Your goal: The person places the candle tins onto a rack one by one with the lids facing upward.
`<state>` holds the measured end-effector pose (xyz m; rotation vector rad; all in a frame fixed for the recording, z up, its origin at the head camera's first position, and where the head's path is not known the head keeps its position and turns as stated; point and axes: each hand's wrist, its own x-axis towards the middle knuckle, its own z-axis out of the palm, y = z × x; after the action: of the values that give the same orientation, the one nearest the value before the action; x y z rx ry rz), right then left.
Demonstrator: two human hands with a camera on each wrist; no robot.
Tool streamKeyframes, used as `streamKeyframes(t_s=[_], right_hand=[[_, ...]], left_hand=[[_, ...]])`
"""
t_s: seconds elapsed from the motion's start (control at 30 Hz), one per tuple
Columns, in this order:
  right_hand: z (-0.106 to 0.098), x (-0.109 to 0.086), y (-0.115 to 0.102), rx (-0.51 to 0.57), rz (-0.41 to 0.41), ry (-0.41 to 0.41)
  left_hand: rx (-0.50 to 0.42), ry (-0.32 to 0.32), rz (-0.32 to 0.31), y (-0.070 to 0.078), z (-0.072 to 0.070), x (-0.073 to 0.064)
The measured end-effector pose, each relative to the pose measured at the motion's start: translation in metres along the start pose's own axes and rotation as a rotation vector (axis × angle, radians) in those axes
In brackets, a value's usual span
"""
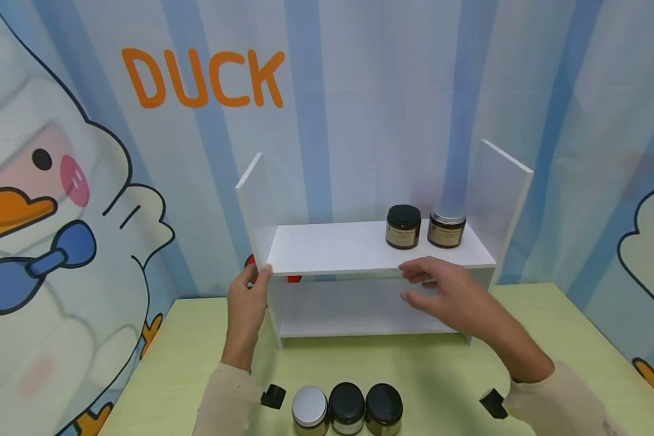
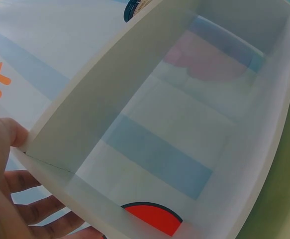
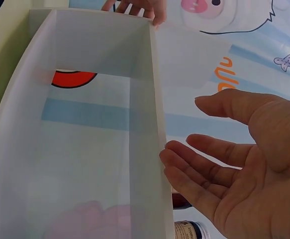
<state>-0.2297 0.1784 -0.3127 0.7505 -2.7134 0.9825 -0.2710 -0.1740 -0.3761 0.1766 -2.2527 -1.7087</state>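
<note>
A white two-tier shelf [image 1: 338, 248] stands on the table with upright side panels. My left hand [image 1: 247, 309] grips its left panel, thumb at the front edge by the upper board and fingers round the outside, as the left wrist view shows [image 2: 15, 184]. Near the front edge of the upper board hovers my right hand [image 1: 441, 290], holding nothing; its fingers are loosely spread in the right wrist view [image 3: 234, 159]. On the upper board's right half sit a black-lidded jar [image 1: 403, 227] and a silver-lidded jar [image 1: 447, 227], side by side.
Nearer me on the pale green table [image 1: 207, 327] stand a silver-lidded jar [image 1: 309, 407] and two black-lidded jars, one in the middle [image 1: 346, 407] and one at the right [image 1: 384, 407]. A striped blue curtain [image 1: 360, 109] with duck pictures hangs behind the shelf.
</note>
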Motion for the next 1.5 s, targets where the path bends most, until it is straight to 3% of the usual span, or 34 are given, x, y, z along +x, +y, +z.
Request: streamKeyframes(t_s=[0.4, 1.27, 1.5], right_hand=[[0.013, -0.009, 0.007, 0.032, -0.03, -0.014], [0.041, -0.021, 0.023, 0.095, 0.038, -0.112], [0.049, -0.024, 0.026, 0.151, 0.003, -0.142]], left_hand=[[0.006, 0.007, 0.006, -0.001, 0.0, 0.001], [0.017, 0.019, 0.022, -0.001, 0.001, -0.001], [0.009, 0.015, 0.016, -0.001, 0.0, -0.001]])
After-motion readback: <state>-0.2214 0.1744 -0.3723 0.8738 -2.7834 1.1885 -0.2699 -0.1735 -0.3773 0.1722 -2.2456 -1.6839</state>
